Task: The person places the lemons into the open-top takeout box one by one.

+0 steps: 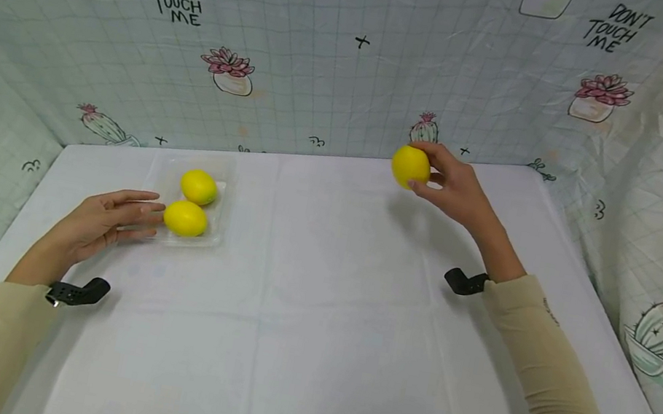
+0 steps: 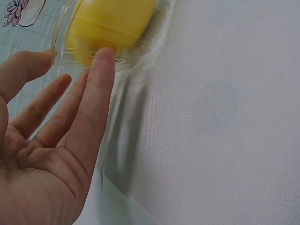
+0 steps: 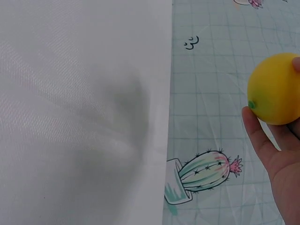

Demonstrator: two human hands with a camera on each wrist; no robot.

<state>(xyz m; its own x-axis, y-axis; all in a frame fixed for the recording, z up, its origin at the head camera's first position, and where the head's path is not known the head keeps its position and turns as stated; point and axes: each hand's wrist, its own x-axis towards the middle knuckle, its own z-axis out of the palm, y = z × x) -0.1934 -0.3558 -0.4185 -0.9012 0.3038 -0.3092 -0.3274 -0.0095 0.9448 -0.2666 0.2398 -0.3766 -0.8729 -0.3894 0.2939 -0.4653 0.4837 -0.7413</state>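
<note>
Head view: right hand [image 1: 457, 188] grips lemon [image 1: 410, 166] mid-air.

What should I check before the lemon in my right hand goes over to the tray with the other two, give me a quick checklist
1. Grip: right hand holds the lemon between fingers and thumb, lifted off the table: ok.
2. Tray steady: left hand lies open, fingertips against the clear tray: ok.
3. Room in tray: two lemons fill much of it; free space for a third: cannot tell.
4. Path: bare white tablecloth between hand and tray: ok.
5. Left fingers out of the drop spot: they touch the tray's near side: cannot tell.
</note>
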